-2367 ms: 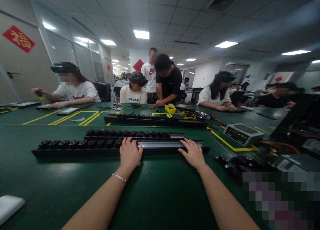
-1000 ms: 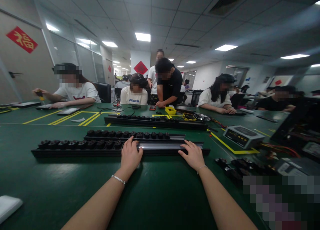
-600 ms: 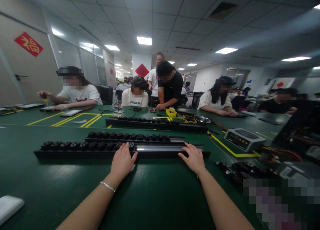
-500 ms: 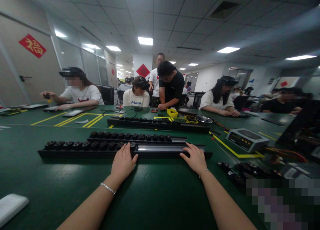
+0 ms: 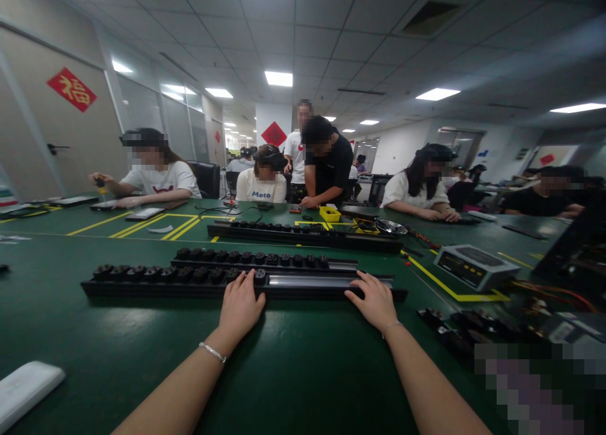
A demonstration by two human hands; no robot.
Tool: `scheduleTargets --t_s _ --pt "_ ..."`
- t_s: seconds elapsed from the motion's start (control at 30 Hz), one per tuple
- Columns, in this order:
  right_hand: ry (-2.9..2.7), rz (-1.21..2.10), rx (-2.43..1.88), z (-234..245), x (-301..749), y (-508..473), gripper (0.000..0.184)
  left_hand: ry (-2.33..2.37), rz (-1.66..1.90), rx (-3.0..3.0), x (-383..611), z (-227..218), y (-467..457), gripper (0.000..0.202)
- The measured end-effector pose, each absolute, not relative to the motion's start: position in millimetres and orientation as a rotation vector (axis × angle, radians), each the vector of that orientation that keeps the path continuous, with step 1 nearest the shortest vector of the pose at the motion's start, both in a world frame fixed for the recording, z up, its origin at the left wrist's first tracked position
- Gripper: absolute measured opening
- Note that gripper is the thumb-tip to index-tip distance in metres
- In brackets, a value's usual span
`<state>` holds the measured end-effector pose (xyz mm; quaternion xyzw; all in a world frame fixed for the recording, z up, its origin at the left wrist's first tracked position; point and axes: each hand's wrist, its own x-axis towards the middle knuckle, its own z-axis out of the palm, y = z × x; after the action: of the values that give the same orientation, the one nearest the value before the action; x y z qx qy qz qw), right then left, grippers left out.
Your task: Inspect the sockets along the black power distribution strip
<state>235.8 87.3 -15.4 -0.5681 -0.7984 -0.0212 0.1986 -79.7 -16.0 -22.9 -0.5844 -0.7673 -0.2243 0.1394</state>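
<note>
A long black rail (image 5: 317, 283) lies across the green table before me, with a row of small black rounded modules (image 5: 151, 274) along its left part and a bare shiny channel on the right. My left hand (image 5: 242, 307) grips the rail at the right end of the row, thumb on the near side and fingers over the top. Near the rail's right end, my right hand (image 5: 375, 301) holds it in the same way. Just behind lies a second black rail (image 5: 343, 266) with similar modules. The undersides of my fingers are hidden.
A third black rail (image 5: 360, 240) lies farther back. To the right stand a grey power supply box (image 5: 476, 268) and several dark parts (image 5: 454, 331). A white object (image 5: 31, 391) sits front left. Several people work around the table; a yellow tray (image 5: 330, 214) stands near them.
The whole view has shifted slightly, so everything appears a little farther right. Both my hands keep their places on the near rail.
</note>
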Motion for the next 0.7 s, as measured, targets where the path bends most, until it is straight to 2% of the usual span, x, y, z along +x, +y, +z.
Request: scheduleTargets --t_s 0.27,0.7 --pt "-2.215 -0.07 -1.583 -15.7 234.5 86.3 0.043 -2.192 -0.516 -1.674 -77.5 -24.3 -17.0 0.055" --pt "-2.213 -0.074 -1.576 -15.4 234.8 86.0 0.044 -2.15 -0.523 -1.703 -79.6 -24.4 -18.0 0.054"
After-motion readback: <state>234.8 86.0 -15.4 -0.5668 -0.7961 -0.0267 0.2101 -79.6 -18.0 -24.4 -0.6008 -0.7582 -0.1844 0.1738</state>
